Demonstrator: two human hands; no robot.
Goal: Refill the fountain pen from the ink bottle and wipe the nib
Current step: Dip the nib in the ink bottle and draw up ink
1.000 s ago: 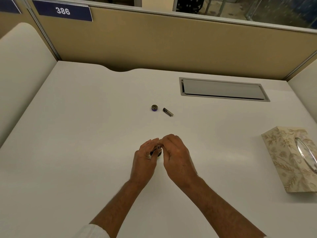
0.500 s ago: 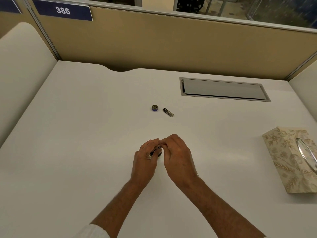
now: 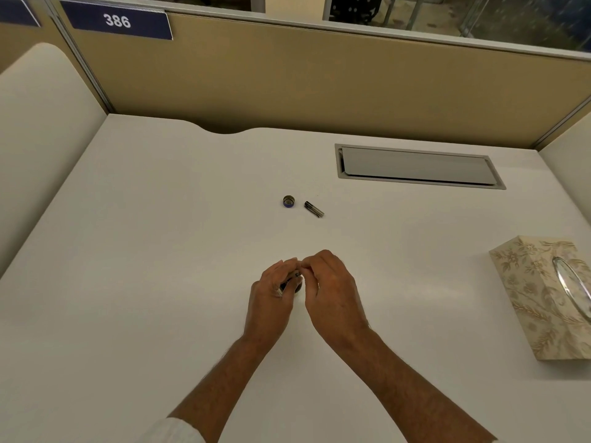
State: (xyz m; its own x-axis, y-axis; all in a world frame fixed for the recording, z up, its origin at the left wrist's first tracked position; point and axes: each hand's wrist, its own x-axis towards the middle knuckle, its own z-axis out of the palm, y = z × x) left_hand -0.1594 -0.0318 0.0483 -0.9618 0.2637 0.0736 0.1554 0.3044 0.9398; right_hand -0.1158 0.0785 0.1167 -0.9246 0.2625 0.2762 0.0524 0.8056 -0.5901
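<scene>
Gripping small dark round ink bottle (image 3: 292,285) in curled left hand (image 3: 271,297), middle of white table (image 3: 153,282) toward near edge | right hand (image 3: 332,292) fingers bunched just above bottle, whether they pinch anything hidden | round dark cap with purple inside (image 3: 289,201) and short dark cylindrical pen part (image 3: 314,209) just apart, toward far edge | floral beige tissue box (image 3: 540,302) at right edge

I am looking at an office cubicle: a tan fabric partition (image 3: 319,84) with a metal frame closes off a white desk (image 3: 160,251), and a blue number plate (image 3: 116,20) reading 386 is fixed to its top edge. A grey cable hatch (image 3: 415,166) is set flush into the desk.
</scene>
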